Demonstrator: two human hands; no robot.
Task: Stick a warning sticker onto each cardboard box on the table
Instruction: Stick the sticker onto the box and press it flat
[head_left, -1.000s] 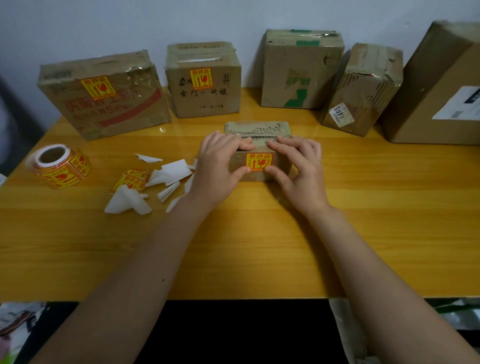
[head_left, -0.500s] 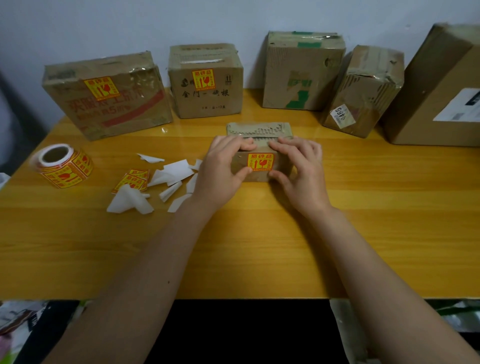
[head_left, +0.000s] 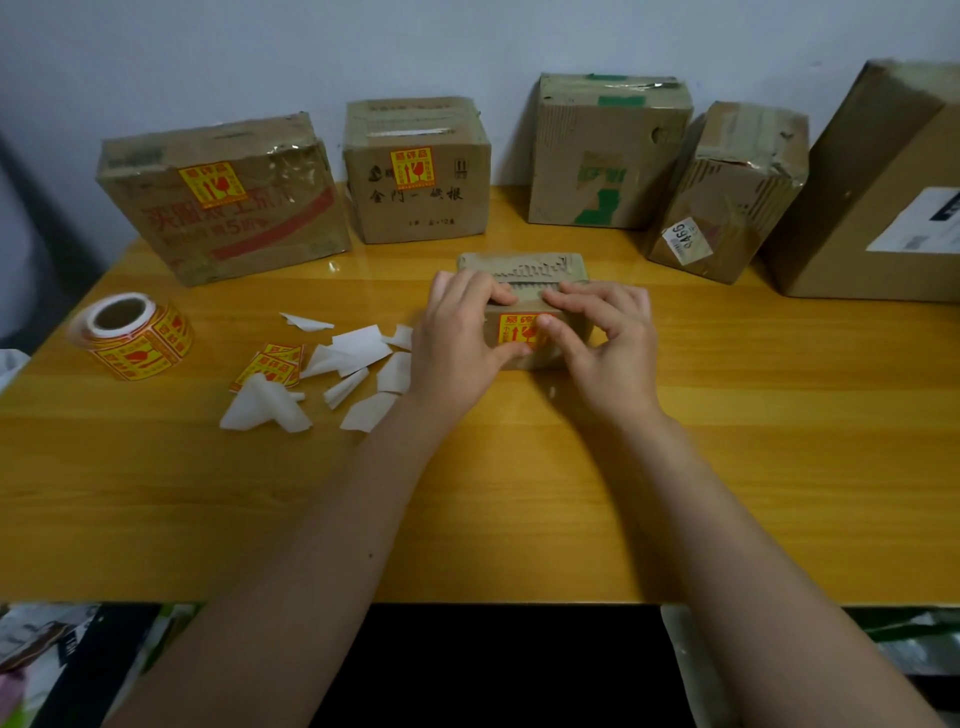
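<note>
A small cardboard box (head_left: 524, 270) sits mid-table with a yellow-and-red warning sticker (head_left: 514, 328) on its near face. My left hand (head_left: 460, 338) grips the box's left side, thumb under the sticker. On the right side rests my right hand (head_left: 605, 343), its thumb pressing the sticker's right edge. Along the wall stand a wide box (head_left: 223, 208) and a square box (head_left: 421, 171), each bearing a sticker. Three more boxes (head_left: 608, 150) (head_left: 727, 192) (head_left: 883, 197) show no warning sticker on their visible faces. The sticker roll (head_left: 132, 338) lies at the left.
White backing scraps (head_left: 358, 348) and loose stickers (head_left: 270, 366) litter the wooden table (head_left: 519, 519) left of the small box. The table's near edge runs across the lower view, with clutter on the floor below it.
My right thumb has slid from the box's lower right corner up onto the sticker's right edge. The left hand and the box stay put.
</note>
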